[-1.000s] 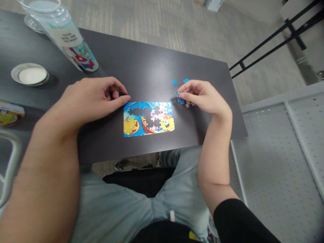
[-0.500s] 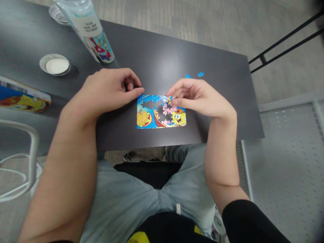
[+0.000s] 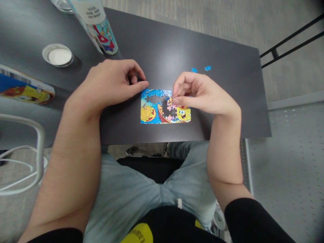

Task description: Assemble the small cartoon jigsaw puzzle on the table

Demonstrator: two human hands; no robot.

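A cartoon jigsaw puzzle (image 3: pixel 149 114), partly assembled, lies flat on the dark table, with dark gaps in its upper left and middle. My left hand (image 3: pixel 118 81) rests at its top left corner, the thumb tip at the edge. Its fingers are loosely bent, thumb and index apart, and hold nothing. Over the puzzle's upper right, my right hand (image 3: pixel 196 91) has thumb and index pinched together. A small blue and yellow puzzle piece (image 3: pixel 170 100) shows at those fingertips; the hand hides part of the puzzle behind it. Two loose blue pieces (image 3: pixel 194 70) lie beyond my right hand.
A tall clear container with cartoon print (image 3: pixel 105 38) stands at the back left of the table (image 3: pixel 227 64). Near it are a round cup with white contents (image 3: pixel 59 56) and a printed cartoon box (image 3: pixel 27 87). A white metal frame (image 3: pixel 39 148) stands at the left.
The view has shifted slightly, so the table appears further right and higher. My right hand has come a little down over the puzzle. My left hand stays at the corner.
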